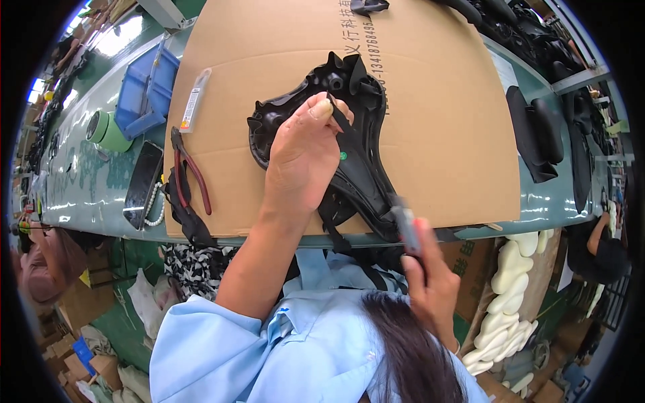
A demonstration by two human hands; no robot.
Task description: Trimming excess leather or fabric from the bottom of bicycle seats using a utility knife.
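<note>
A black bicycle saddle point(363, 178) lies underside up on a cardboard sheet point(443, 134), its wide end away from me and its narrow nose near the table's front edge. Ragged black flaps stand up around its wide end. My left hand point(302, 151) is over the saddle, thumb and fingers pinched on a thin black strip point(340, 115). Closed around a utility knife point(407, 232), my right hand point(433, 282) is beside the saddle's nose. The knife is smeared by motion, and I cannot tell whether its tip touches the saddle.
Left on the table are red-handled cutters point(197, 173), black scraps point(190, 225), a clear slim case point(195, 101), a phone point(143, 181), a blue bin point(148, 91) and a green roll point(111, 131). Black covers point(536, 138) lie right; cream pads point(510, 282) stand below. Other people work at both sides.
</note>
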